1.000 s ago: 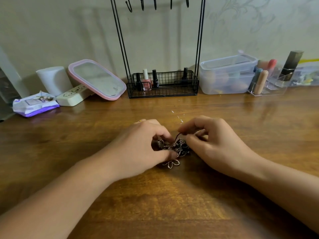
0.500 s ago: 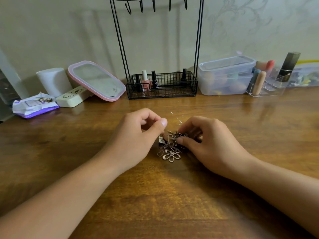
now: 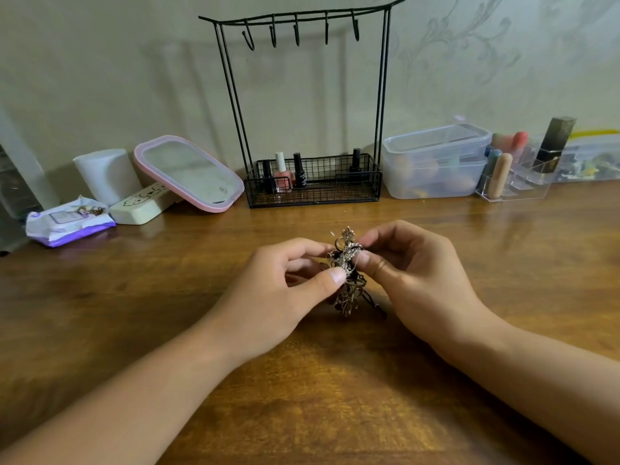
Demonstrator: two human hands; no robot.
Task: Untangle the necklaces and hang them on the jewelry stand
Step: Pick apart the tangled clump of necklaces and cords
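A wooden table [image 3: 167, 297] is lying before a pale wall, the jewelry stand [image 3: 312, 105] standing at twelve o'clock. My left hand [image 3: 278, 297] and right hand [image 3: 412, 276] are both pinching the tangled necklaces [image 3: 347, 266] between them.

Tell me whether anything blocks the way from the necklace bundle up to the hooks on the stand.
Nothing visible does. Both the left hand and right hand pinch the tangled necklaces above the table; the space to the jewelry stand behind is open and its hooks are bare.
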